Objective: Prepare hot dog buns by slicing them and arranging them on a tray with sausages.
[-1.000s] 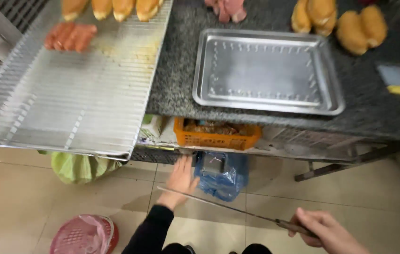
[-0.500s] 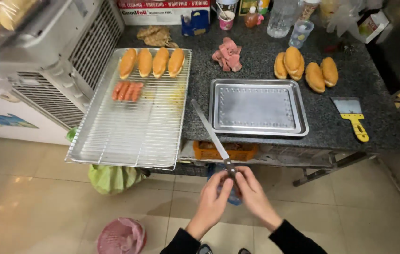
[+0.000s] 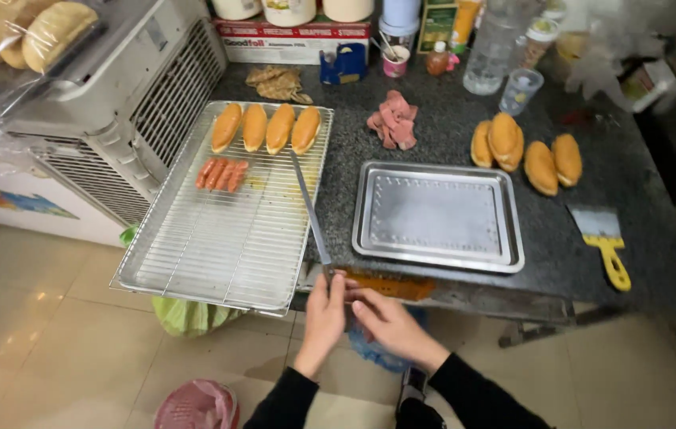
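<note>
— What are the hands holding?

— A long thin pair of metal tongs [image 3: 311,213]. The left hand [image 3: 324,311] is closed around the near end. The right hand [image 3: 386,320] sits just beside it with its fingers curled, touching the left hand. I cannot tell if the right hand grips the tongs too.

— Which way do the tongs point?

— Away from the person. The near end is at the front edge of the surface [image 3: 449,135]. The long part runs far and a little to the left, so the tip lies over the wire rack [image 3: 219,254], close to the rolls.

— What is on the rack?

— Four golden bread rolls [image 3: 267,128] in a row at the far end. Small red sausages [image 3: 222,175] lie just near of them.

— And on the right?

— An empty metal tray [image 3: 437,216] lies right of the tongs. Farther off are pink meat slices [image 3: 392,121] and more bread rolls [image 3: 525,151]. A yellow-handled scraper [image 3: 606,242] lies at the right side.
</note>
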